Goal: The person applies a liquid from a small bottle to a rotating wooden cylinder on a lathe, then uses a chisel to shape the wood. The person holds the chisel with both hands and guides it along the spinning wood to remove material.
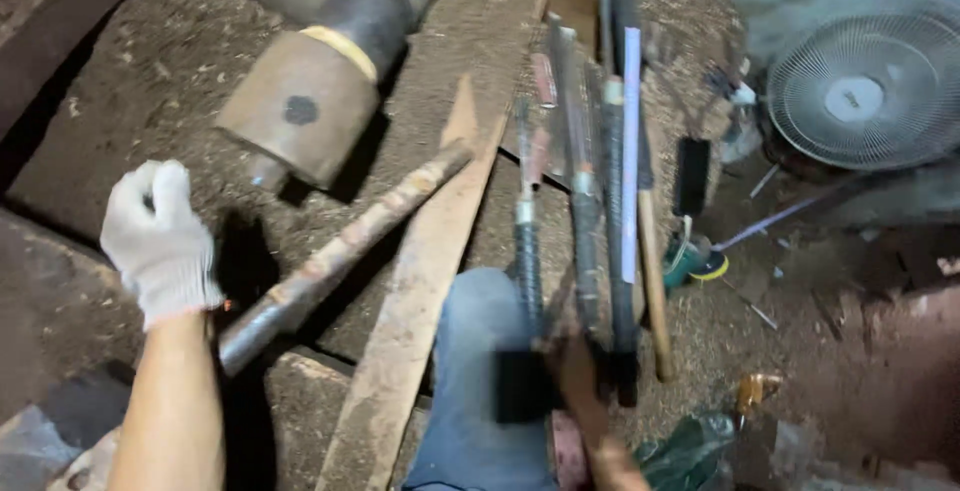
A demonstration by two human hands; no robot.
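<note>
Item: bundle of long rods and tool handles [600, 241], lying lengthwise over the person's denim-clad knee [480, 351] and running away toward the top of the view.

Right hand [575, 371]: bare, blurred, at the near end of the bundle, beside a dark block-shaped head [520, 386]. It appeared wrapped around the shafts, though the blur left the closure uncertain.

Left hand [158, 236]: in a white knitted glove, curled into a loose fist, holding nothing visible; just beside the near part of a rusty round bar [340, 256].

Handling, judged: the bundle probably weighed a good deal, was stiff, and its mixed shafts of metal, wood and one pale strip were likely to slide against each other. Best hold seemed near the middle, with the near end supported.

Rusty bar: solid-looking, pitted, rough enough not to slip, likely heavy.

Plank [430, 271]: long, weathered, sawdust-coated, lying diagonally between bar and bundle.

Floor [150, 81]: dark, strewn with sawdust and chips.

Further off: large rusted cylindrical fitting [300, 101] with a yellow band and dark sleeve; round wire-guard fan [865, 91] at far right; small green tape measure [690, 256] near the bundle's right side.
</note>
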